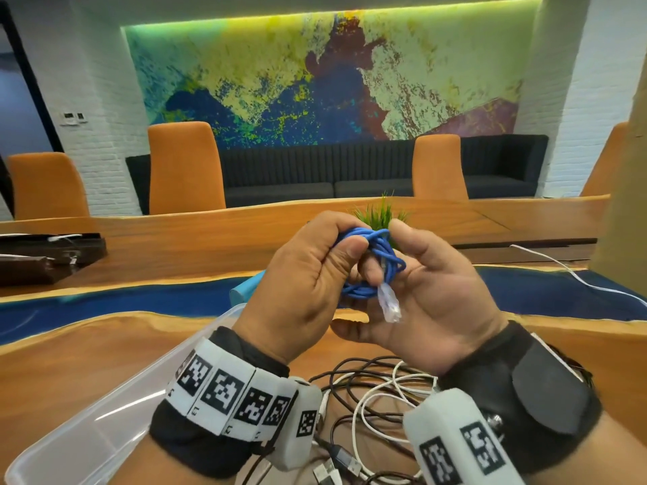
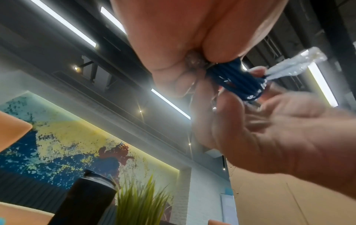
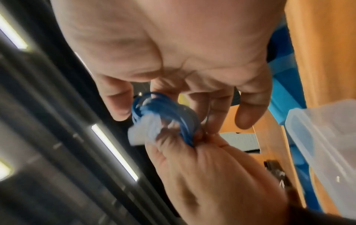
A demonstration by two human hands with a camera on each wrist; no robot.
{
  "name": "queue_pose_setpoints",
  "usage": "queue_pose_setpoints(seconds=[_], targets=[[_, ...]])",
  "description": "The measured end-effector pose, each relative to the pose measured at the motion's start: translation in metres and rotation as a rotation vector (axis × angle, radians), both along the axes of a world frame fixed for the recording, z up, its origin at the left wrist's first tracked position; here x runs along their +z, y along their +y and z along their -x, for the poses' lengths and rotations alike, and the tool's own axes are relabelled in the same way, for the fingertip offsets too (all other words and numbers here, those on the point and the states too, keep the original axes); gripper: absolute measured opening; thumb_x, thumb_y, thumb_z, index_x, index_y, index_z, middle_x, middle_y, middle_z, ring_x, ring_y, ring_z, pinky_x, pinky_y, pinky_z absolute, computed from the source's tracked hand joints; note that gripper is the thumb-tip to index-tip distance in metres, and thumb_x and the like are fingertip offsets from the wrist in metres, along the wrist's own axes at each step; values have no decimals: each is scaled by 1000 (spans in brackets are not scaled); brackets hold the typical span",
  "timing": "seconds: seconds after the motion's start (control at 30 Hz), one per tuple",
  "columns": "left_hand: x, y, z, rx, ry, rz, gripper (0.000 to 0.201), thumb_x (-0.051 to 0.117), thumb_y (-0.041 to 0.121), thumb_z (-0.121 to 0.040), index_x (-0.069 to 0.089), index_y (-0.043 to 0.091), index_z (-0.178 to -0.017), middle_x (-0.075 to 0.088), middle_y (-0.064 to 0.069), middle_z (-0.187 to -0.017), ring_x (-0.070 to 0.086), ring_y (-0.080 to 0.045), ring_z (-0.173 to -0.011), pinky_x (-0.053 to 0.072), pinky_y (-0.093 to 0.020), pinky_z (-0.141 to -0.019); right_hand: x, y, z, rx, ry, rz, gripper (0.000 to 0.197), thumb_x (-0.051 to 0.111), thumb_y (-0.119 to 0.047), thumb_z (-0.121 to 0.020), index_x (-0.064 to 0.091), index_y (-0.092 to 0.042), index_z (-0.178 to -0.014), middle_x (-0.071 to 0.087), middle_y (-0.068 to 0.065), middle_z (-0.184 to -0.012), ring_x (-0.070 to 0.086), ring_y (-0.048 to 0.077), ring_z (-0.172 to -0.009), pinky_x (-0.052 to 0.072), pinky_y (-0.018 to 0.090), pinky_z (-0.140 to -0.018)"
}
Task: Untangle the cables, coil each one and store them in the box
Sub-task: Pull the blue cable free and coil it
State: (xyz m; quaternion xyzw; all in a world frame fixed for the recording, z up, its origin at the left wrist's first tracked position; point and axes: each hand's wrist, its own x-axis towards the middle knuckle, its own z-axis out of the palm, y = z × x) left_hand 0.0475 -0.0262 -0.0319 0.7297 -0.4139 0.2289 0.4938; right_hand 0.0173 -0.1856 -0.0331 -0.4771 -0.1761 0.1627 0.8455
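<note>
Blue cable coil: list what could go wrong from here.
1. The clear plug end hangs loose from the blue cable coil; untucked, the loops may spring open when the left hand and right hand let go.
2. The coil is held above the tangled black and white cables, beside the clear box; if dropped, it could snag in them.

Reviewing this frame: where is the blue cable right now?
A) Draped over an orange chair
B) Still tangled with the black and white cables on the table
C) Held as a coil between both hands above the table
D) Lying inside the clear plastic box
C: the blue cable is a coiled bundle gripped by the left hand and right hand, above the table.
</note>
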Motion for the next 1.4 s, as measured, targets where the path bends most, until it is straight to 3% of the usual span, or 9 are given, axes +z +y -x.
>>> queue_pose_setpoints(seconds=[0.1, 0.17, 0.23, 0.4, 0.63, 0.93, 1.2, 1.3, 1.4], targets=[[-3, 0, -2, 60, 7, -50, 25, 44, 39, -101, 60, 24, -113, 64, 9, -100, 64, -10, -91, 56, -22, -73, 0, 0, 1, -122, -97, 234, 26, 70, -31, -78, 66, -10, -91, 65, 9, -98, 62, 26, -100, 49, 44, -81], [-2, 1, -3, 77, 4, -35, 21, 45, 34, -101, 61, 23, -111, 65, 11, -98, 63, -7, -90, 50, -15, -71, 5, -5, 2, -200, -123, 352, 33, 74, -18, -79, 67, -7, -110, 66, 10, -98, 65, 22, -89, 53, 34, -68], [-1, 1, -4, 118, -17, -40, 19, 46, 30, -103, 62, 21, -109, 64, 12, -93, 61, -5, -86, 46, -11, -68, 11, -7, 4, -297, -198, 493, 28, 72, -11, -84, 66, -7, -110, 67, 10, -92, 66, 19, -76, 54, 30, -60], [-2, -2, 0, 158, 22, -57, 20, 47, 32, -100, 62, 22, -109, 62, 12, -86, 62, -7, -81, 48, -13, -65, 17, -10, 9, -566, -527, 878, 19, 65, -9, -91, 65, -21, -106, 70, 3, -85, 72, 15, -71, 60, 28, -62], [-4, -1, -4, 170, 61, -86, 16, 53, 22, -100, 64, 24, -112, 67, 6, -92, 66, -10, -84, 58, -26, -69, 23, -27, 10, -495, -614, 991, 22, 63, -10, -92, 69, -22, -111, 71, 1, -90, 72, 13, -80, 61, 31, -70], [-1, -3, -1, 114, 244, -5, 17, 61, 19, -96, 66, 21, -112, 75, 2, -94, 73, -11, -86, 62, -33, -74, 15, -27, -1, -763, -603, 921, 22, 71, -19, -86, 70, -25, -107, 73, 1, -79, 72, 16, -68, 61, 33, -58], [7, -3, 7, 155, 222, -57, 11, 65, 22, -92, 68, 29, -101, 75, 2, -89, 74, -12, -84, 62, -42, -79, 27, -75, 5, -827, -386, 898, 21, 72, -5, -85, 69, -6, -106, 72, 18, -81, 65, 24, -62, 58, 33, -54], [7, -3, 8, 154, 227, -131, 20, 63, 47, -82, 69, 34, -96, 76, 10, -85, 74, -6, -79, 62, -39, -78, 31, -123, 10, -852, -270, 1027, 21, 73, -7, -85, 69, -6, -106, 71, 24, -88, 63, 23, -64, 59, 32, -58], [5, -5, 11, 173, 207, -257, 34, 56, 68, -77, 67, 47, -101, 75, 18, -88, 73, -5, -80, 61, -43, -79, 31, -174, 13, -833, -193, 1291, 24, 75, -9, -83, 69, -14, -106, 73, 16, -89, 64, 18, -62, 58, 29, -54]])
